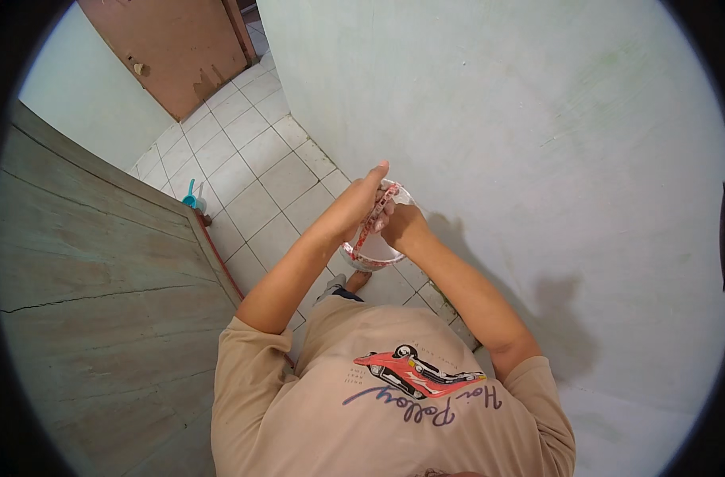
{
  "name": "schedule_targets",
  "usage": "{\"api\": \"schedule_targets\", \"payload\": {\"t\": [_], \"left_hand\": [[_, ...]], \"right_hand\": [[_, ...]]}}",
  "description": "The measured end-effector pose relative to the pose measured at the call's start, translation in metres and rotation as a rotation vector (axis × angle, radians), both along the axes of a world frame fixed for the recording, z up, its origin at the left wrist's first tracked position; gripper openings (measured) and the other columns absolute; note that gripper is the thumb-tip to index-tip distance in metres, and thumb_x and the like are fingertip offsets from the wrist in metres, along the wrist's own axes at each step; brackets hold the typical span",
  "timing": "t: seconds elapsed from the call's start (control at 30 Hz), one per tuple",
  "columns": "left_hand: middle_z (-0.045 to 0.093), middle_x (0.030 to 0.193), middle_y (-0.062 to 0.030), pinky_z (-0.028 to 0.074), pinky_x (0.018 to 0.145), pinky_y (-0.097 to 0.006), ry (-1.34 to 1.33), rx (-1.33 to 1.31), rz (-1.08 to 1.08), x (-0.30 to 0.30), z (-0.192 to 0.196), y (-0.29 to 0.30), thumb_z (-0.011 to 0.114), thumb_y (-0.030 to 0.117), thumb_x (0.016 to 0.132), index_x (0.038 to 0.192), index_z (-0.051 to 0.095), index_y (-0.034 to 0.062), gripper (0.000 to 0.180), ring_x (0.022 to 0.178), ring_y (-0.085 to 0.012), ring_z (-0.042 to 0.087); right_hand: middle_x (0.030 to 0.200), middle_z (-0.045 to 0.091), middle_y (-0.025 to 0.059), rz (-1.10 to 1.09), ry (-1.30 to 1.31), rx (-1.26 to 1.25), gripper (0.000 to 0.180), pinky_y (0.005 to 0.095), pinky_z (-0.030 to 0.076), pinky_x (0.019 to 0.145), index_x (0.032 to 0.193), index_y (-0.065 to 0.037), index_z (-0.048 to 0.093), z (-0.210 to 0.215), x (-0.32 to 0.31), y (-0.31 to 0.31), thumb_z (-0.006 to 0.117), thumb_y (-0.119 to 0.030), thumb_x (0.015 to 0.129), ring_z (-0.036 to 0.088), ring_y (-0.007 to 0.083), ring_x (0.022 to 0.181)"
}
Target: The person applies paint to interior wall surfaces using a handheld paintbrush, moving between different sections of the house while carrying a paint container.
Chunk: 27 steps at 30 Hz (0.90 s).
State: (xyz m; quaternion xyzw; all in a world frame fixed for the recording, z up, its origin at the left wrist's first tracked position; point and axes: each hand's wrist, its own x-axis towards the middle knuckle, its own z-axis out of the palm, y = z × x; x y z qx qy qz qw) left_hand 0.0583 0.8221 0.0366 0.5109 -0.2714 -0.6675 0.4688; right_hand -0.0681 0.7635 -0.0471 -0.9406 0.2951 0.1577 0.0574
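Observation:
In front of my body hangs a small white bucket (376, 264) with red marks along its rim and a red-and-white handle (361, 238). My left hand (364, 202) is closed around that handle, its fingers curled on the far side and the thumb pointing up. On the bucket's right side, my right hand (404, 226) reaches over the rim and down into the opening. Its fingers are mostly hidden, so whether it holds anything does not show. What lies inside the bucket is largely covered by my hands.
A pale wall (521, 143) rises close on my right. To the left stands a worn wooden panel (100, 262). White tiles (259, 195) cover the floor, where a turquoise dipper (190, 197) sits by the panel's end. A brown door (172, 48) is at the far left.

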Motion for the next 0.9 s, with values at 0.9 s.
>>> {"api": "schedule_targets", "payload": {"t": [0.9], "left_hand": [[0.051,0.072,-0.004,0.039,0.054,-0.027,0.11,-0.053,-0.121,-0.038,0.01,-0.022,0.026,0.057,0.095,0.106,0.051,-0.0013,0.064,0.058,-0.0148,0.047]], "right_hand": [[0.065,0.056,-0.0014,-1.108,-1.083,0.81,0.027,0.0207,0.037,0.05,0.103,-0.004,0.064,0.035,-0.153,0.062,0.054,-0.027,0.094,0.045,0.0047,0.054]]}}
